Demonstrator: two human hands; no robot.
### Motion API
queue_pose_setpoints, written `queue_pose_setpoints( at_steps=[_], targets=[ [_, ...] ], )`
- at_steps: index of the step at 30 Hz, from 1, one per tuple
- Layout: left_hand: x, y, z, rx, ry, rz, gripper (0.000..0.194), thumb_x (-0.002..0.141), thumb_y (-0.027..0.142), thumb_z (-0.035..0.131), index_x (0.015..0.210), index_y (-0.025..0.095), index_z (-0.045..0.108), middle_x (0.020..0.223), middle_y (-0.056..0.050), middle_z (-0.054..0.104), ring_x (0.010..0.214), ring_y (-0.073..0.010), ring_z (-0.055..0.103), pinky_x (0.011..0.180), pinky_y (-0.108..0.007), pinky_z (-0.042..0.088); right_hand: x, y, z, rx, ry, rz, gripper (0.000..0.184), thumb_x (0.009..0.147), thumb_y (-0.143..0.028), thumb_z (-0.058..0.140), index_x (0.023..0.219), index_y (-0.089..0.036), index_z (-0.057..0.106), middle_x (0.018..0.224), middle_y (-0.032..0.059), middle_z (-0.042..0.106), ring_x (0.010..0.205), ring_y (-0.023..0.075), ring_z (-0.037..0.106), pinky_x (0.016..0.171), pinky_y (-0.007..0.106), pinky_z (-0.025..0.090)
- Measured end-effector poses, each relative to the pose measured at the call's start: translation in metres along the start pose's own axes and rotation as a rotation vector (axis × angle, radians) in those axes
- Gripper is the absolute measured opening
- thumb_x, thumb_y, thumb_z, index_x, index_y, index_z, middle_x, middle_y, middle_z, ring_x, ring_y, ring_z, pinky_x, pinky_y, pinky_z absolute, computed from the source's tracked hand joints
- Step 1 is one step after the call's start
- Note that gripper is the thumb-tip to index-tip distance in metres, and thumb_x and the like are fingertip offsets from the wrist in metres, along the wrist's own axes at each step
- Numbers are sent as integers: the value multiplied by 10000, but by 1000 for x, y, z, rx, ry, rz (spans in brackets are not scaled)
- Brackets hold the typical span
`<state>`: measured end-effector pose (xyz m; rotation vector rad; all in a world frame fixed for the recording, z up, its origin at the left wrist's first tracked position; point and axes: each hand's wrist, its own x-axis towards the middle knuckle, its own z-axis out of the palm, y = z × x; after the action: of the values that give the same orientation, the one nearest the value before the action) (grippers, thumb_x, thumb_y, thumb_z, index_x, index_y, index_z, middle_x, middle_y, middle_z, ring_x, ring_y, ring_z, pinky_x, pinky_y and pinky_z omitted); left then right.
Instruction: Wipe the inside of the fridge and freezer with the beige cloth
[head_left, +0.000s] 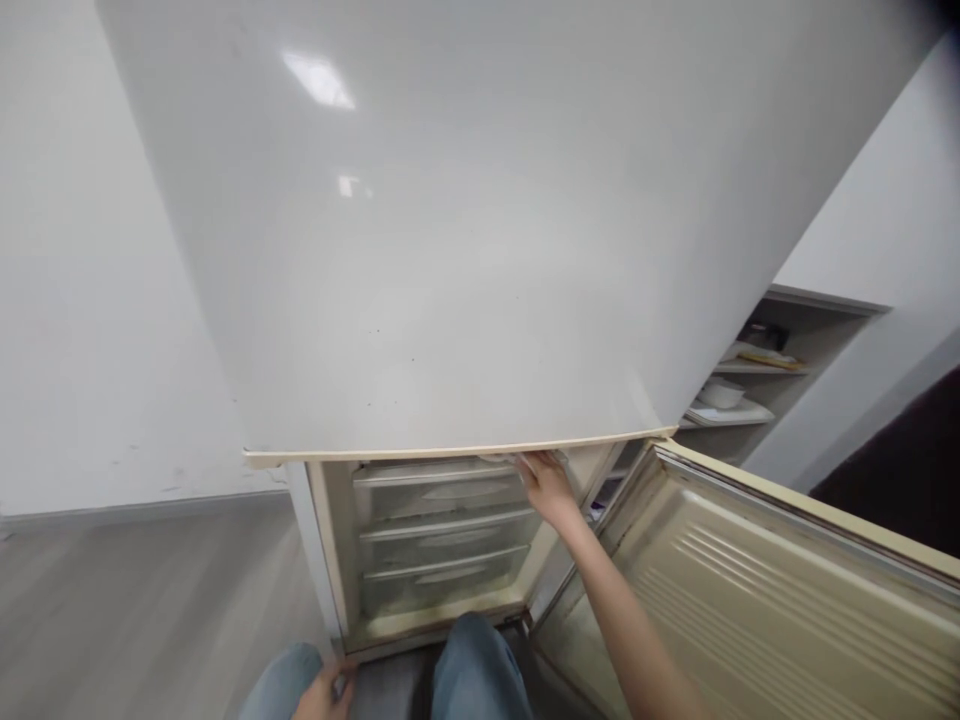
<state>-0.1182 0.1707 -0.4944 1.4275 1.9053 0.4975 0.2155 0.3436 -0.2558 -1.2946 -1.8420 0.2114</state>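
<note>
Refrigerator panel (pixel 465 200): Its white face towered over us, two bright reflections near its upper left and a few dark specks lower down; a cream rim ran along its bottom edge.
Wall (pixel 82 250): White, it stood to the left of the panel, with a few faint scuffs low down.
Floor (pixel 142 610): Grey, with a streaked pattern, it stretched away at our left.
Lower door (pixel 795 610): We had it wide open at our right, its ribbed cream inner side toward us and brownish marks along its edges.
Lower compartment (pixel 337 540): It stood open beneath the rim, its cream floor stained yellowish.
Drawers (pixel 442 548): Three clear-fronted ones sat stacked inside, all pushed in.
Shelves (pixel 750 372): Beyond the panel's right edge, they held a white bowl (pixel 721 394) and other items too small for us to name.
Knees (pixel 480 670): Ours, in blue denim, pointed at the compartment.
Right hand (pixel 549 488): We reached up to the opening's top right, fingers grasping the cloth, their tips hidden.
Left hand (pixel 328 692): It was at the compartment's lower left corner, fingers bent; we could not tell whether they gripped it.
Cloth (pixel 495 458): Pale and thin, it showed just under the rim, beside our right fingers.
</note>
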Motion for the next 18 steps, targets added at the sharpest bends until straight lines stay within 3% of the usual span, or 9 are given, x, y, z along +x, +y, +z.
queue_pose_setpoints(
  at_steps=[2, 4, 7, 10, 12, 15, 18],
  targets=[
    [11, 39, -7, -299, -4, 119, 309, 663, 341, 466, 871, 241, 672, 1029, -41, 718, 1045, -249, 620, 947, -344, 451, -7, 3, -15, 194, 82, 173, 286, 784, -349, 514, 955, -183, 672, 1012, 86, 685, 1005, 265, 589, 934, 439, 409],
    [20, 91, -19, -471, 52, 213, 284, 669, 368, 510, 858, 222, 662, 1000, -61, 724, 987, -258, 643, 934, -368, 461, -18, 0, -29, 464, 175, 379, 347, 761, -446, 545, 934, -172, 669, 931, 64, 701, 925, 246, 620, 886, 402, 448],
    [27, 172, -40, -746, 8, 334, 331, 639, 337, 599, 933, 190, 641, 983, -90, 722, 964, -263, 645, 927, -403, 463, -37, -9, -44, 961, 287, 610, 383, 717, -469, 605, 945, -167, 658, 851, 46, 714, 837, 215, 653, 822, 359, 498],
    [29, 231, -58, -1007, -64, 322, 435, 616, 298, 672, 1026, 167, 605, 1100, -140, 671, 977, -279, 635, 914, -437, 457, -58, -15, -52, 1282, 243, 721, 303, 742, -398, 586, 891, -148, 672, 772, 65, 721, 808, 218, 672, 803, 367, 526],
    [31, 253, -64, -1203, -173, 247, 355, 637, 265, 678, 974, 174, 609, 1192, -138, 622, 990, -279, 631, 916, -451, 445, -73, -13, -55, 1379, 219, 747, 253, 759, -351, 563, 852, -148, 683, 753, 67, 725, 812, 218, 679, 822, 379, 528],
    [38, 267, -65, -1434, -315, 134, 82, 679, 210, 635, 721, 163, 582, 1100, -111, 661, 994, -269, 633, 907, -429, 447, -97, -8, -49, 1500, 347, 756, 202, 754, -319, 561, 841, -194, 694, 795, 34, 734, 824, 188, 683, 846, 361, 528],
    [42, 271, -60, -1496, -332, 111, 75, 721, 197, 574, 660, 173, 538, 978, -68, 682, 986, -239, 639, 886, -388, 458, -122, -11, -29, 1584, 476, 822, 214, 753, -364, 541, 805, -238, 706, 818, 2, 735, 865, 176, 678, 848, 354, 532]
  ],
)
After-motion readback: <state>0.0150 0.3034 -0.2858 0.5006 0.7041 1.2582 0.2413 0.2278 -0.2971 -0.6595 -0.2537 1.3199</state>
